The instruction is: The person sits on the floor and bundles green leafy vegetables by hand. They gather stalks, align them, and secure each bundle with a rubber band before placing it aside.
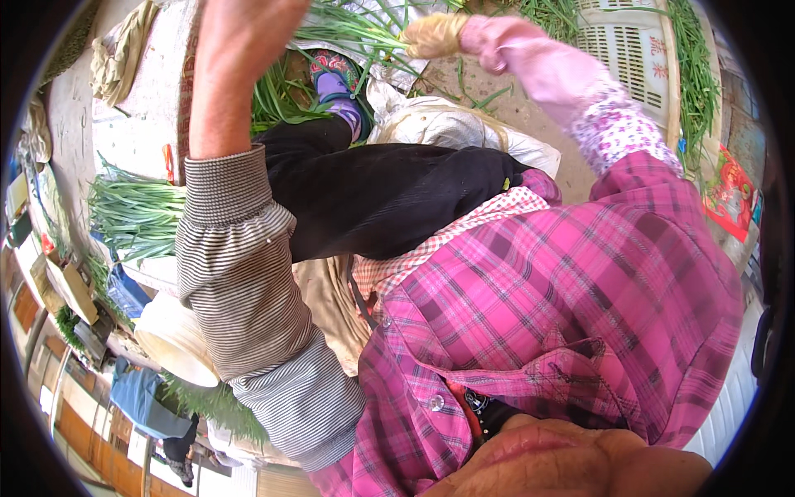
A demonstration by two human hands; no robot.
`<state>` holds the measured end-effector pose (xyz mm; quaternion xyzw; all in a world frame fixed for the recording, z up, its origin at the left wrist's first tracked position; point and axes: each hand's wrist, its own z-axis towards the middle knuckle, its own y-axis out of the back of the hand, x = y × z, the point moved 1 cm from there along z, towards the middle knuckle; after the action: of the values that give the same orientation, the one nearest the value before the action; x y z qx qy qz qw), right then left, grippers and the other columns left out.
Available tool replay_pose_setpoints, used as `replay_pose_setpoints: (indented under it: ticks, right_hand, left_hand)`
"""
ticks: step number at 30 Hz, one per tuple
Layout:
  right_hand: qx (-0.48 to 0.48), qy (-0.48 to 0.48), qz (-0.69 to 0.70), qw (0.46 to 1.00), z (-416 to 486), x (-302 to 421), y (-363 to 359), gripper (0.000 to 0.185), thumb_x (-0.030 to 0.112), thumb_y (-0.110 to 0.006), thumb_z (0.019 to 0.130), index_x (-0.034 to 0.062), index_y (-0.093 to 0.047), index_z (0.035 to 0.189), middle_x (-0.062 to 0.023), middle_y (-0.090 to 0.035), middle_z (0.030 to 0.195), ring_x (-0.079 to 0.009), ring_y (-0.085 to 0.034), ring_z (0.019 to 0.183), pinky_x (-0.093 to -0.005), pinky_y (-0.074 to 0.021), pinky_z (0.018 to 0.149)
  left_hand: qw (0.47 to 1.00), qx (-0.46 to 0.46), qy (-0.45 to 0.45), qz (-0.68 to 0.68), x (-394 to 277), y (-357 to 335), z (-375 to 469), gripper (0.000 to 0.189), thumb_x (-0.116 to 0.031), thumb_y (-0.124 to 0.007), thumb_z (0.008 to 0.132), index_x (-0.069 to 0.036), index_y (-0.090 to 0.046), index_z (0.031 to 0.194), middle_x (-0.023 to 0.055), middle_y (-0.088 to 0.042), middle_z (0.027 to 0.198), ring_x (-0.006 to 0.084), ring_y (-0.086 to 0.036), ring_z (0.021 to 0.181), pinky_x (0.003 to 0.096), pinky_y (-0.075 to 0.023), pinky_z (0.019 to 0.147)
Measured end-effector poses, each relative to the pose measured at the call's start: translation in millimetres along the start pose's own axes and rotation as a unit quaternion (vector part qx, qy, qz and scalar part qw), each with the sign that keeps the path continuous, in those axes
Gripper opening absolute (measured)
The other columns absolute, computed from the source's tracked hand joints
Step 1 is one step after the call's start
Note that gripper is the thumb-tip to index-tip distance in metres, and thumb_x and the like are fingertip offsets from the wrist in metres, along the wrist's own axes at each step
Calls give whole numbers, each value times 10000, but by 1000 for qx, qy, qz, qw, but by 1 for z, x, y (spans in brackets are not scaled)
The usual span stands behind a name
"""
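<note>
My right hand (435, 36), in a tan glove with a pink cuff, is closed around the pale ends of a bunch of long green chive-like stalks (354, 31). The leaves fan out to the left across a whitish sheet. My left hand (251, 31) is bare and raised at the top edge. Its fingers are cut off by the frame, so what it holds is hidden. Below it, loose green leaves (279, 93) lie beside a foot in a flowered shoe (335, 68). A neat bundle of green stalks (136, 214) rests left of my striped sleeve.
A white slatted plastic crate (621, 62) with red writing stands at upper right, with more greens (695, 81) beside it. A white sack (447, 121) lies by my leg. At left are a white box (133, 146), a crumpled cloth (121, 53) and a white bucket (174, 338).
</note>
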<state>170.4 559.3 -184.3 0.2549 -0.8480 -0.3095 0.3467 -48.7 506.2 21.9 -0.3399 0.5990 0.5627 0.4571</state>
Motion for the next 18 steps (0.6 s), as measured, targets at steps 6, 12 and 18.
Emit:
replay_pose_setpoints:
  ticks: [6, 12, 18]
  right_hand:
    - [80, 167, 402, 897, -69, 74, 164, 371, 392, -526, 923, 58, -626, 796, -3, -559, 615, -64, -481, 493, -203, -374, 437]
    - [-38, -56, 435, 898, 43, 6, 91, 447, 480, -538, 920, 73, -700, 830, -36, -640, 660, -140, -560, 468, -280, -463, 420]
    - [-114, -306, 53, 944, 85, -60, -81, 357, 339, -672, 814, 39, -675, 1007, -162, -674, 1050, -314, -637, 1028, -412, -502, 877]
  left_hand:
    - [972, 118, -73, 191, -27, -8, 6, 475, 16, -627, 669, -39, -636, 1140, 117, -680, 884, 146, -625, 810, 288, -485, 743]
    - [959, -147, 2, 243, -17, 43, -3, 199, -19, -526, 803, -15, -691, 915, 12, -620, 715, 124, -551, 707, 275, -420, 638]
    - [960, -244, 5, 139, -7, 63, 7, 195, -171, -545, 954, -61, -705, 983, -17, -658, 785, 61, -530, 745, 228, -388, 687]
